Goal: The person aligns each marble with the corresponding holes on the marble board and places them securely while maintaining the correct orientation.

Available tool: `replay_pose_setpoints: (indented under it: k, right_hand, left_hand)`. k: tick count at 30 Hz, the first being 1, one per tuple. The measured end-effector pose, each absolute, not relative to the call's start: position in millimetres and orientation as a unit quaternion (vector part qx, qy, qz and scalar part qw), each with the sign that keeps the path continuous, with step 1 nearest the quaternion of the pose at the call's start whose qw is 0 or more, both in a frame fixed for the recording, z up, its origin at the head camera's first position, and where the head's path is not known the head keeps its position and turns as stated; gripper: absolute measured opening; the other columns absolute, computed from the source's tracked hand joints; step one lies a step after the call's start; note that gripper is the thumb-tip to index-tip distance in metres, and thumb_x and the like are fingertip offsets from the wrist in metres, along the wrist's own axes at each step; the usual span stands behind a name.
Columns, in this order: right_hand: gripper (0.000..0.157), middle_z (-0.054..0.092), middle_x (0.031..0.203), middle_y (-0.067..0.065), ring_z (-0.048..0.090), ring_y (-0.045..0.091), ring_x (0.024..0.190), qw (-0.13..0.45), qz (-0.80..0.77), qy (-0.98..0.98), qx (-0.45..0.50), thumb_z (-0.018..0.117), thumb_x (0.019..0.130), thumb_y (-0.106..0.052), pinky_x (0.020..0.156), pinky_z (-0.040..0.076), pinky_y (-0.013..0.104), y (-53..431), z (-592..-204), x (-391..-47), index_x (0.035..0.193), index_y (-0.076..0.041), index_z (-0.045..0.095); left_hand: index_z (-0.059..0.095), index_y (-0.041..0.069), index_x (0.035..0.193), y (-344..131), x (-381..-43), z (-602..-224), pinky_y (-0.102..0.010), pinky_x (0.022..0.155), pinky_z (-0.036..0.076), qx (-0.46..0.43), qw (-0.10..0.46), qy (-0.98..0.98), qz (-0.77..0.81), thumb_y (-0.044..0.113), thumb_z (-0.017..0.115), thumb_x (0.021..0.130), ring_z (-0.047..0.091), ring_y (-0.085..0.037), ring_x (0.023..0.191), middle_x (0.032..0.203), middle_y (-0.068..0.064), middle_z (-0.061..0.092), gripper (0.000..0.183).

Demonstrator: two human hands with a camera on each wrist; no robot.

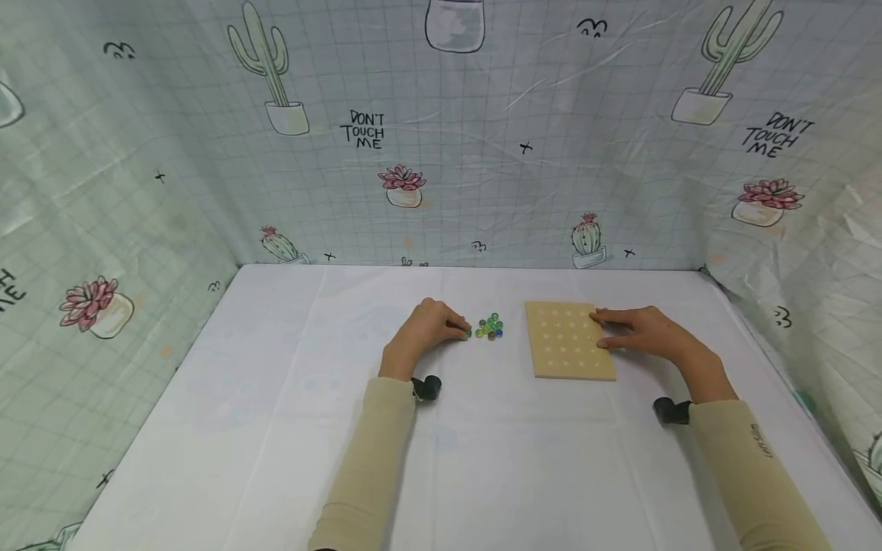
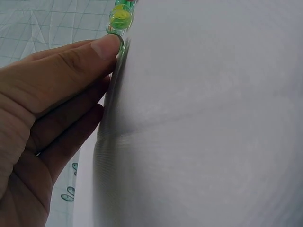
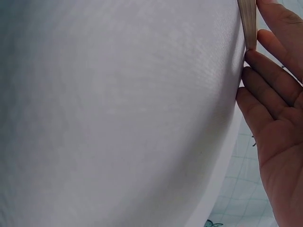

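A small cluster of glass marbles (image 1: 490,327), mostly green and yellow with a blue and a brown one, lies on the white table. Just left of it, the left hand (image 1: 427,329) pinches a green marble (image 2: 121,41) between thumb and fingers, down at the tabletop. A square, light wooden board (image 1: 563,340) with rows of pale round hollows lies flat to the right of the marbles. The right hand (image 1: 644,333) rests at the board's right edge, thumb and index finger touching its top. In the right wrist view the other fingers are by the board's edge (image 3: 248,23), against the table.
The white table (image 1: 296,428) runs back to a hanging sheet (image 1: 468,153) printed with cacti, which also closes in both sides. A dark wrist camera (image 1: 429,388) sits on the left wrist, another camera (image 1: 670,411) on the right.
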State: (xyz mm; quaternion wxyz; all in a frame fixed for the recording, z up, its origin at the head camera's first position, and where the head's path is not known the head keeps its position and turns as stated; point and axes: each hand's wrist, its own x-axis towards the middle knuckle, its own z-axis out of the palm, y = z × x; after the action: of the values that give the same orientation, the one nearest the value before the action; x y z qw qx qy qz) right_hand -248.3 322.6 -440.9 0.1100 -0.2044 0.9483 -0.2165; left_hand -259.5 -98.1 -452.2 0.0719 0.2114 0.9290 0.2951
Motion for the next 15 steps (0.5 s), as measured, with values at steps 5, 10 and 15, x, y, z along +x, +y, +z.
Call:
replay_pose_setpoints:
  k: [5,10,15]
  right_hand:
    - [0.072,0.051,0.149,0.015,0.045,0.044,0.138,0.114,-0.215,0.949,-0.199,0.076,0.087,-0.052,0.109,0.039,0.063,322.4,-441.3,-248.9,0.145,-0.013,0.059]
    - [0.073,0.051,0.149,0.014,0.045,0.043,0.139,0.117,-0.215,0.950,-0.195,0.076,0.086,-0.055,0.110,0.038,0.062,322.9,-442.7,-250.5,0.144,-0.014,0.059]
    - [0.073,0.051,0.150,0.013,0.045,0.044,0.138,0.117,-0.212,0.951,-0.194,0.076,0.086,-0.055,0.110,0.038,0.062,323.6,-443.1,-250.9,0.145,-0.015,0.059]
  left_hand:
    - [0.083,0.017,0.105,-96.5,-259.6,-449.2,-0.031,0.095,0.055,0.214,0.071,0.928,0.297,0.022,0.082,0.087,0.071,-0.018,0.108,0.108,0.001,0.078,0.019]
    - [0.083,0.019,0.105,-92.3,-261.3,-440.6,-0.034,0.097,0.054,0.220,0.066,0.933,0.277,0.020,0.080,0.090,0.069,-0.022,0.111,0.106,0.000,0.078,0.016]
    - [0.082,0.019,0.107,-85.2,-263.6,-426.8,-0.034,0.091,0.055,0.252,0.037,0.933,0.253,0.020,0.078,0.091,0.070,-0.024,0.106,0.106,-0.002,0.078,0.017]
